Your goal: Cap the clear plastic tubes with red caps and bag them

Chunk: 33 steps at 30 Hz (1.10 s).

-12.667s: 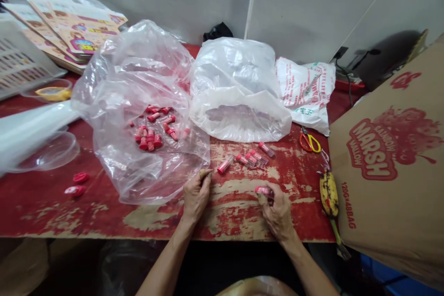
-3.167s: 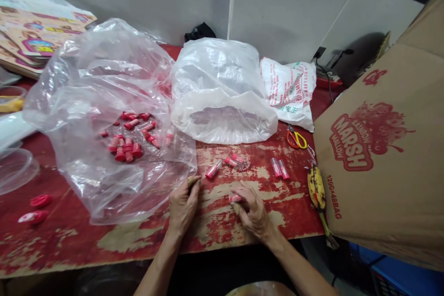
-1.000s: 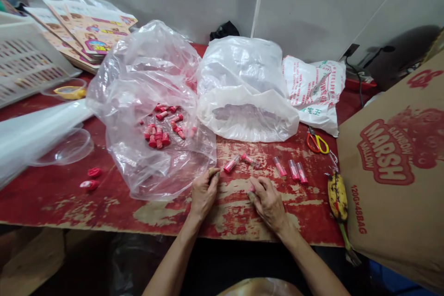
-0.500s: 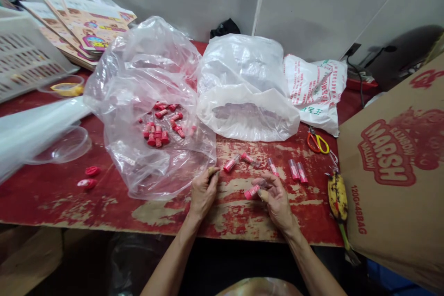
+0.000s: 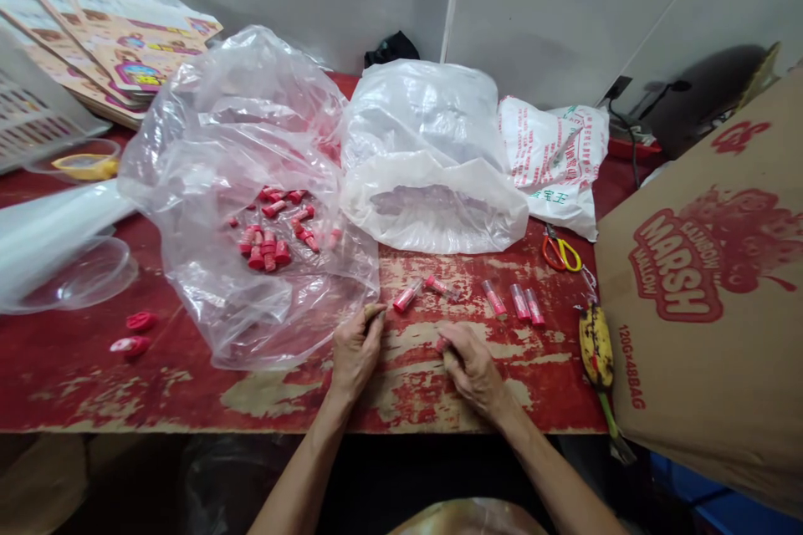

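My left hand (image 5: pixel 355 353) rests on the red table, its fingertips pinching a small tan object (image 5: pixel 375 312) whose shape I cannot make out. My right hand (image 5: pixel 472 369) is closed around a small pink piece (image 5: pixel 442 344), mostly hidden by my fingers. Just beyond my hands lie several pink-capped transparent tubes, such as one (image 5: pixel 407 296) near my left hand and another (image 5: pixel 494 299) farther right. To the left, a transparent plastic bag (image 5: pixel 188 184) holds a heap of pink caps (image 5: pixel 267 244).
A white plastic bag (image 5: pixel 432 192) and a printed woven sack (image 5: pixel 555 163) stand behind the tubes. Orange-handled scissors (image 5: pixel 560 254), a spotted banana (image 5: pixel 595 347) and a cardboard box (image 5: pixel 703 284) sit right. Printed cards (image 5: pixel 113 42), a transparent lid (image 5: pixel 81 276) and loose pink caps (image 5: pixel 135 333) lie left.
My right fingers have closed over the pink piece, which showed plainly before, and that hand has shifted slightly left. My left hand keeps its pinch. The view has shifted a little.
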Each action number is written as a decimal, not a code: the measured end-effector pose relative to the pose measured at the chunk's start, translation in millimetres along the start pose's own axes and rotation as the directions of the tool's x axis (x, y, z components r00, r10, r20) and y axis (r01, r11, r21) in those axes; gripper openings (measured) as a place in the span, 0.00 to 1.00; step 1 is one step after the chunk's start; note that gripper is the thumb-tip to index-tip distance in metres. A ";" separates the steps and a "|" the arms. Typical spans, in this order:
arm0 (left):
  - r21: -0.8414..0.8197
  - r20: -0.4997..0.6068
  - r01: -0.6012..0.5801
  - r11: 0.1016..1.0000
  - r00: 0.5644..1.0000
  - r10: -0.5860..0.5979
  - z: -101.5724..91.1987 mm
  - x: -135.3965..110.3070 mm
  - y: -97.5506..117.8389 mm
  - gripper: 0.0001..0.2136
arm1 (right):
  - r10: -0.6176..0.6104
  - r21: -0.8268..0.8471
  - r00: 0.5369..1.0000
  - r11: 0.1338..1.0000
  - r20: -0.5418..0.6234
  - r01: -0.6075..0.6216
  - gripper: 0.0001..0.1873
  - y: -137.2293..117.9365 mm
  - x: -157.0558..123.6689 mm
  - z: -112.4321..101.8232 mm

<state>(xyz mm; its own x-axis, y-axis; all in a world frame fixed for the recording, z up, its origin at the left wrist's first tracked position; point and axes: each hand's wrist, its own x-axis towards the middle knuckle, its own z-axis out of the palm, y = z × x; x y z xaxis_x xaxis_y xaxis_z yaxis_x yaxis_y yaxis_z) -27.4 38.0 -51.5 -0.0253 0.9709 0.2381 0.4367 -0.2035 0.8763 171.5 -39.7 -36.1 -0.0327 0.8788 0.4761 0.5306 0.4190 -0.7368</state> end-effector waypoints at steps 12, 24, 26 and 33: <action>0.012 0.016 -0.018 1.000 1.000 0.017 -2.7 0.3 4.4 0.12 | 0.723 0.854 0.681 0.281 0.112 -0.438 0.23 -10.5 10.7 0.6; 0.007 0.007 -0.007 1.000 1.000 0.007 -1.7 0.5 0.6 0.12 | 0.531 0.672 0.848 0.628 -0.001 -0.392 0.17 -8.7 2.8 3.9; 0.011 0.002 -0.005 1.000 1.000 0.005 -2.0 0.8 -0.1 0.12 | 0.336 0.440 0.938 0.857 -0.079 -0.270 0.16 -6.2 -0.4 6.0; 0.030 0.001 -0.030 0.999 1.000 0.030 -3.5 3.4 -1.4 0.12 | -0.092 -0.045 0.996 0.995 -0.016 0.091 0.25 -2.8 0.3 14.5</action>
<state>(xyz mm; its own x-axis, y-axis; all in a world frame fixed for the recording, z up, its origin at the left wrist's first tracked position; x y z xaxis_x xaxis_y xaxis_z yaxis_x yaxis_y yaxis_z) -31.3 41.2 -50.4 -0.0117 0.9644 0.2642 0.4644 -0.2287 0.8556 157.7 -37.3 -40.8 -0.0682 0.8327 0.5494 0.5631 0.4868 -0.6679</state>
